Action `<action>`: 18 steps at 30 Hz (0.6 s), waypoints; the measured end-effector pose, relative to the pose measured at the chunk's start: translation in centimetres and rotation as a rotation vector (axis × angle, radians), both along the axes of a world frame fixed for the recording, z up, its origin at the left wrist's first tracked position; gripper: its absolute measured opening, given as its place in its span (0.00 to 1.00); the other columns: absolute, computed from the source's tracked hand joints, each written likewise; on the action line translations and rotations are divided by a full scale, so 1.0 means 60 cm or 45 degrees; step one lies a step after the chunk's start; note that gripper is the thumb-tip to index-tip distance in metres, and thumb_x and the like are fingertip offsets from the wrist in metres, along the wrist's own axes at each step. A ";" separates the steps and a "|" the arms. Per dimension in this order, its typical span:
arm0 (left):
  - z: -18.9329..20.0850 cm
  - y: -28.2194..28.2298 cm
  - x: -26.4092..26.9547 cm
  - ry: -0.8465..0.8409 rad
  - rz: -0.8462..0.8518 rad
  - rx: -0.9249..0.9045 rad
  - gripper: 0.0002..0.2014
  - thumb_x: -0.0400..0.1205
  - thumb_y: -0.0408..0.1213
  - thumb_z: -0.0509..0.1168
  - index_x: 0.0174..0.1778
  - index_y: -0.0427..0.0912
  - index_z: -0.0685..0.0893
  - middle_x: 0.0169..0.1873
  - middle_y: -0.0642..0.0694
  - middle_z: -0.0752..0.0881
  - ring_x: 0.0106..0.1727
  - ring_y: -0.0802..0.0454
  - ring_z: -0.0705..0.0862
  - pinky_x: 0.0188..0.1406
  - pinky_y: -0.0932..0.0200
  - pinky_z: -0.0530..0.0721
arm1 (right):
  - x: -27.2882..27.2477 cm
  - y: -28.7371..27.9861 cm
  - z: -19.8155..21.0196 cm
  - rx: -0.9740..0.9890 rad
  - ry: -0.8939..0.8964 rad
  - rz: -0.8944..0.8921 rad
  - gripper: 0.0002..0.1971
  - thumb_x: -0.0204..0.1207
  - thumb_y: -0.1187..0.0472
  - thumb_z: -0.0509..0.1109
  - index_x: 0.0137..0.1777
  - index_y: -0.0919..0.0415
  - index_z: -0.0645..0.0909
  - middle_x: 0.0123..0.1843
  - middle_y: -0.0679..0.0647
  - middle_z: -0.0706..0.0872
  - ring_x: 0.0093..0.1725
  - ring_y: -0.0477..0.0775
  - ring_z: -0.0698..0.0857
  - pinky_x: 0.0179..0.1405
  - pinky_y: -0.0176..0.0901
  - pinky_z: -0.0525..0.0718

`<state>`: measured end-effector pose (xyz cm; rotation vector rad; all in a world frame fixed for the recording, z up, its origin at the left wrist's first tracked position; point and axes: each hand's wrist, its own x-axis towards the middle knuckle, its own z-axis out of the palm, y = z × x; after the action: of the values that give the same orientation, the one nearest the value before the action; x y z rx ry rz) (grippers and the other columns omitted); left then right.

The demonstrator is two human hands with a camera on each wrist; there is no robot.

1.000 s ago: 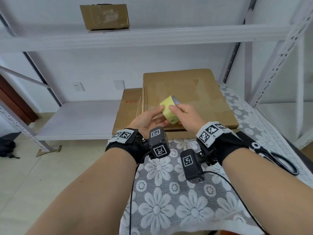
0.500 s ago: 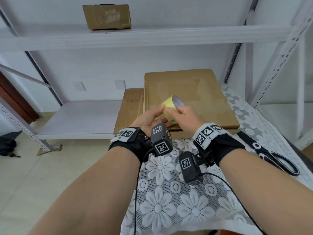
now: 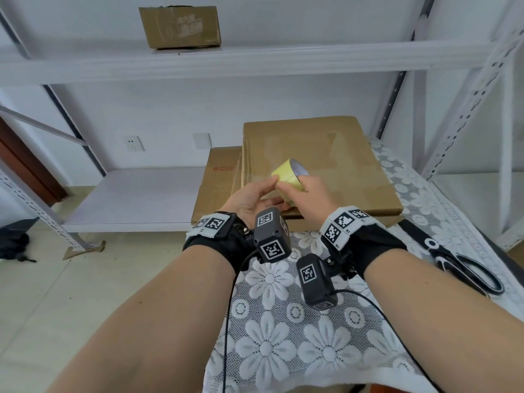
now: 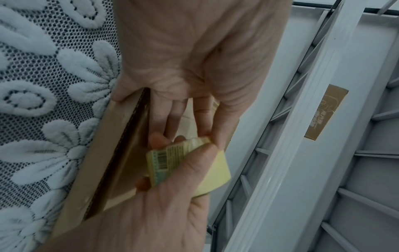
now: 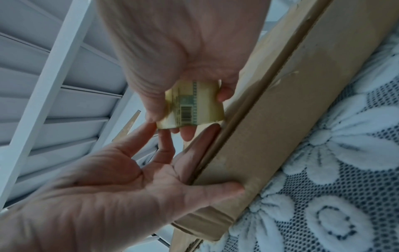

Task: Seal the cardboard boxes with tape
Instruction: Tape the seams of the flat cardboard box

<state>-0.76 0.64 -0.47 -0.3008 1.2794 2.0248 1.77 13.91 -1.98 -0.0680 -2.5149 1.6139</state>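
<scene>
A yellow tape roll (image 3: pixel 288 175) is held just above the near edge of the top flat cardboard box (image 3: pixel 326 148). My right hand (image 3: pixel 307 191) grips the roll (image 5: pixel 194 107), thumb on one side and fingers curled through its core. My left hand (image 3: pixel 262 191) is beside it with its palm up and fingers straight. Its fingertips touch the roll's left side (image 4: pixel 194 163), and its little finger rests on the box's edge (image 5: pixel 254 153). A second flat box (image 3: pixel 219 180) lies under the first and sticks out to the left.
Black scissors (image 3: pixel 467 269) lie on the lace-covered table (image 3: pixel 283 344) at the right. A small cardboard box (image 3: pixel 180 26) stands on the upper white shelf. A lower shelf (image 3: pixel 136 197) and metal racking posts surround the table, with floor to the left.
Both hands have moved the roll slightly farther over the box's near edge. The right hand keeps its grip, and the left fingers stay against the roll's side.
</scene>
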 end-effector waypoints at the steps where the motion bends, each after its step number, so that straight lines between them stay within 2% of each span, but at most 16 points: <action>1: -0.001 0.000 -0.001 -0.004 0.001 0.006 0.07 0.83 0.40 0.67 0.47 0.39 0.84 0.48 0.36 0.87 0.44 0.44 0.85 0.19 0.50 0.86 | -0.001 0.001 -0.001 0.007 -0.002 0.019 0.34 0.60 0.35 0.63 0.42 0.71 0.81 0.40 0.70 0.86 0.42 0.71 0.86 0.43 0.68 0.85; 3: -0.001 0.001 -0.003 -0.009 -0.012 0.017 0.07 0.83 0.41 0.67 0.48 0.40 0.83 0.47 0.37 0.87 0.44 0.44 0.85 0.18 0.50 0.85 | 0.001 0.004 0.001 0.014 -0.016 0.052 0.31 0.65 0.39 0.64 0.45 0.72 0.81 0.42 0.72 0.86 0.43 0.71 0.86 0.45 0.67 0.85; 6: -0.001 0.004 -0.007 -0.007 -0.022 0.007 0.08 0.83 0.41 0.67 0.51 0.40 0.83 0.47 0.37 0.88 0.43 0.44 0.85 0.18 0.50 0.85 | 0.001 0.011 0.002 -0.025 -0.029 0.045 0.17 0.76 0.54 0.69 0.47 0.72 0.82 0.43 0.70 0.87 0.47 0.70 0.87 0.49 0.66 0.85; 7: 0.000 0.005 -0.006 -0.012 -0.017 0.005 0.08 0.83 0.41 0.67 0.51 0.39 0.82 0.45 0.36 0.88 0.43 0.43 0.84 0.18 0.49 0.85 | 0.001 0.012 0.002 -0.029 -0.029 0.036 0.15 0.76 0.55 0.71 0.46 0.71 0.83 0.42 0.68 0.88 0.46 0.68 0.88 0.48 0.63 0.86; 9: 0.002 0.007 -0.004 -0.001 -0.021 -0.010 0.09 0.83 0.41 0.67 0.50 0.38 0.82 0.42 0.36 0.88 0.42 0.42 0.84 0.18 0.48 0.85 | 0.004 0.010 0.003 -0.058 -0.017 -0.005 0.18 0.71 0.51 0.75 0.42 0.70 0.85 0.37 0.65 0.89 0.42 0.66 0.88 0.46 0.60 0.87; 12: 0.003 0.008 -0.001 0.014 -0.031 -0.012 0.08 0.84 0.41 0.67 0.48 0.39 0.82 0.37 0.36 0.90 0.41 0.42 0.84 0.17 0.47 0.85 | -0.001 0.005 0.003 -0.031 0.005 -0.050 0.22 0.71 0.48 0.74 0.40 0.72 0.83 0.35 0.67 0.87 0.40 0.70 0.87 0.42 0.66 0.86; 15: 0.001 0.008 -0.001 -0.001 0.001 0.009 0.08 0.84 0.40 0.67 0.47 0.38 0.81 0.34 0.35 0.90 0.40 0.42 0.83 0.15 0.46 0.84 | -0.004 0.006 0.005 0.026 0.013 0.004 0.19 0.73 0.51 0.71 0.42 0.72 0.82 0.36 0.68 0.87 0.40 0.69 0.87 0.42 0.66 0.86; 18: -0.002 0.007 -0.004 0.005 -0.006 0.004 0.08 0.84 0.40 0.67 0.49 0.38 0.82 0.36 0.36 0.90 0.41 0.43 0.83 0.16 0.46 0.84 | -0.005 0.014 0.003 0.017 0.011 0.028 0.16 0.75 0.57 0.71 0.42 0.75 0.82 0.40 0.71 0.87 0.43 0.71 0.86 0.45 0.66 0.85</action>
<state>-0.98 1.08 -0.57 -0.2918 1.2783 2.0242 1.50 14.77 -1.83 -0.0317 -2.5286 1.6023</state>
